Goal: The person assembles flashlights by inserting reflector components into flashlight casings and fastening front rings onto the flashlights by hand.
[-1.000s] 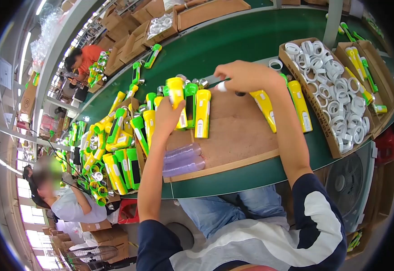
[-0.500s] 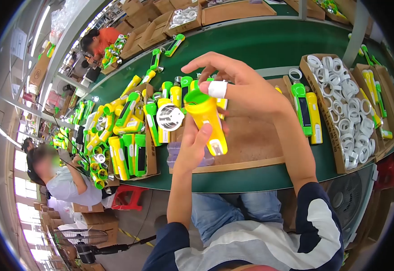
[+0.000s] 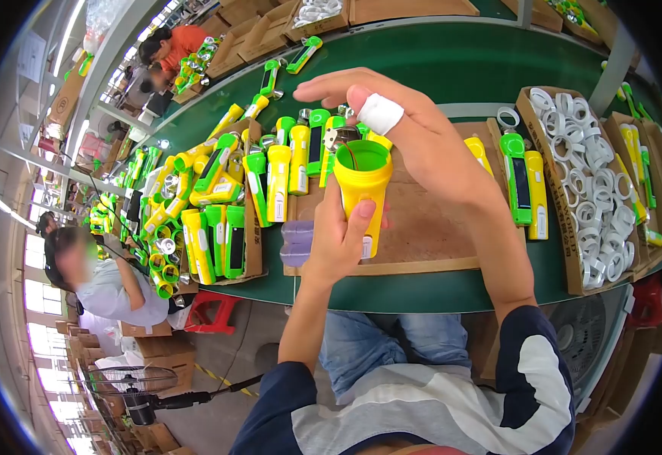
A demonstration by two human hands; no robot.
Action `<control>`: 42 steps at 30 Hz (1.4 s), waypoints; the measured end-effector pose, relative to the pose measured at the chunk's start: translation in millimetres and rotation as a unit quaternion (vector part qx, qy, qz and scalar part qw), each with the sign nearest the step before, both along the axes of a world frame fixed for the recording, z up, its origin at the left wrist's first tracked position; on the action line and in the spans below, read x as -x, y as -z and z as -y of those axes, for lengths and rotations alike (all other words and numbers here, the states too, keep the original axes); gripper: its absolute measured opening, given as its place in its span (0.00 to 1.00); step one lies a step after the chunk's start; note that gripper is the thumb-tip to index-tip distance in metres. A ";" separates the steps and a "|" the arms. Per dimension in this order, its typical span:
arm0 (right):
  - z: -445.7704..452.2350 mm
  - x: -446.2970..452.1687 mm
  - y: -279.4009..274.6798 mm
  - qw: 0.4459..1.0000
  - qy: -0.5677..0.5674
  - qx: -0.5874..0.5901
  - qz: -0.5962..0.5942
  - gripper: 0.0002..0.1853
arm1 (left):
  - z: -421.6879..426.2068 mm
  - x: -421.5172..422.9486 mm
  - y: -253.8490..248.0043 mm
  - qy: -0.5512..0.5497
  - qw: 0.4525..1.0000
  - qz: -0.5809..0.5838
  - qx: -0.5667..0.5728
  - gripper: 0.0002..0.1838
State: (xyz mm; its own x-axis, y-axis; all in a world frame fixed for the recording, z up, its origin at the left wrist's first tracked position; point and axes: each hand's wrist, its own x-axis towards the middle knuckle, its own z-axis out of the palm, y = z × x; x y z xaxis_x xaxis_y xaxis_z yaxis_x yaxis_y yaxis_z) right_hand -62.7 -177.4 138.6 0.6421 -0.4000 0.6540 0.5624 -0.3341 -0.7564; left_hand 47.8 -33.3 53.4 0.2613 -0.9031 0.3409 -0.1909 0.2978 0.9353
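My left hand [image 3: 337, 244] is wrapped round a yellow flashlight body [image 3: 364, 182], its green-lined mouth tilted up towards me. Thin wires show inside the mouth. At its far rim sits a small metal lamp part [image 3: 340, 136], partly hidden behind the body. Above the mouth hovers my right hand [image 3: 410, 121], fingers stretched out to the left and a white wrap round the thumb. I see nothing held in it; whether the thumb touches the lamp part I cannot tell. Just left of my left hand lies a purple foam-like block [image 3: 297, 241].
A cardboard tray [image 3: 429, 243] lies before me on the green bench [image 3: 422, 302]. Yellow and green flashlights [image 3: 217, 182] are heaped at left. White rings [image 3: 589, 197] fill a box at right. Co-workers sit at left, one in a white shirt [image 3: 111, 288].
The flashlight body has moved slightly right and swung more upright. The silvery reflector that hung at its left no longer shows there. My right hand has risen a little.
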 end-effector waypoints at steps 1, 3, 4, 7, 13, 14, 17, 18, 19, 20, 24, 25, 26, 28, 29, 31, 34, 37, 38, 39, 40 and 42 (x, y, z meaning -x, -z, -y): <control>1.0 1.0 1.0 0.999 0.020 -0.009 -0.034 0.19 | 0.1 -1.8 0.6 0.001 1.000 0.009 0.005 0.24; 4.6 4.3 4.3 0.993 0.058 -0.026 -0.102 0.20 | -1.2 -3.8 -1.5 0.007 0.999 0.034 0.007 0.23; 7.2 6.4 4.9 0.988 0.057 -0.024 -0.140 0.19 | -1.9 -4.1 -2.1 0.010 0.999 0.045 0.007 0.23; 15.6 6.6 9.2 0.972 0.032 -0.014 -0.234 0.18 | -4.0 -2.3 -1.3 0.015 0.999 0.052 0.004 0.22; 7.3 -0.9 2.8 0.994 -0.001 -0.091 -0.058 0.11 | -4.0 -9.7 4.3 0.048 0.998 0.029 0.019 0.31; 3.8 1.7 -0.2 0.996 -0.008 -0.083 -0.017 0.13 | -5.1 -11.1 4.5 0.041 0.999 0.015 0.029 0.33; 19.8 3.3 2.6 0.972 -0.117 0.200 0.030 0.19 | -13.4 -7.2 1.6 -0.013 0.999 -0.025 0.039 0.39; 13.9 7.1 1.8 0.974 -0.140 0.173 -0.037 0.23 | -16.1 -8.9 2.4 -0.015 0.999 -0.013 0.050 0.41; 10.5 5.9 0.8 0.974 -0.151 0.160 -0.048 0.23 | -17.5 -10.1 3.5 -0.014 0.998 -0.003 0.061 0.42; 7.9 4.9 0.2 0.974 -0.160 0.146 -0.061 0.23 | -19.2 -5.5 -1.1 -0.007 0.998 -0.042 0.051 0.44; -2.3 2.9 2.7 0.964 -0.145 0.202 -0.099 0.22 | -20.8 -12.9 13.4 -0.021 0.994 -0.080 0.076 0.47; -5.5 4.9 -0.4 0.955 -0.142 0.234 -0.118 0.24 | -19.9 -12.4 14.4 -0.030 0.992 -0.085 0.089 0.48; -8.7 6.9 -3.7 0.944 -0.140 0.266 -0.135 0.26 | -21.7 -12.7 18.3 -0.021 0.993 -0.090 0.078 0.48; -13.2 10.5 -6.3 0.933 -0.140 0.286 -0.168 0.27 | -23.5 -9.4 25.3 -0.013 0.988 -0.131 0.083 0.46; -16.0 12.8 -7.3 0.928 -0.143 0.289 -0.186 0.28 | -24.9 -10.3 30.9 -0.022 0.990 -0.107 0.085 0.45; -20.7 16.8 -10.6 0.918 -0.149 0.292 -0.221 0.29 | -24.0 -15.0 41.8 -0.034 0.994 -0.059 0.088 0.43; -27.0 19.7 -2.5 0.910 -0.131 0.336 -0.203 0.28 | -32.4 2.1 31.4 -0.066 0.985 -0.129 0.090 0.42; -39.2 27.4 -1.8 0.908 -0.102 0.346 -0.211 0.24 | -44.5 15.8 23.5 -0.060 0.979 -0.182 0.073 0.43; -43.8 29.0 -3.7 0.905 -0.107 0.356 -0.207 0.23 | -48.4 18.4 25.4 -0.067 0.977 -0.186 0.075 0.44; -48.8 31.5 -5.7 0.900 -0.112 0.367 -0.205 0.22 | -54.1 23.4 29.4 -0.064 0.978 -0.186 0.077 0.43; -57.2 34.3 -7.1 0.911 -0.103 0.357 -0.178 0.18 | -59.8 28.4 33.7 -0.060 0.978 -0.185 0.079 0.42; -67.6 43.0 -8.6 0.895 -0.123 0.374 -0.209 0.17 | -72.9 35.5 52.6 -0.058 0.978 -0.182 0.082 0.40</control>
State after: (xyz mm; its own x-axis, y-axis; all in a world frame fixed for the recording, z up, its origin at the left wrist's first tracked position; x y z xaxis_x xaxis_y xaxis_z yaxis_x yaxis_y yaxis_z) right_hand -105.8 -109.8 147.1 0.9018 0.2373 0.3611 0.4086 -0.7401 -0.5341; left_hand 12.4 39.6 0.9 0.4901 -0.8011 0.3436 0.1049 0.4455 0.8891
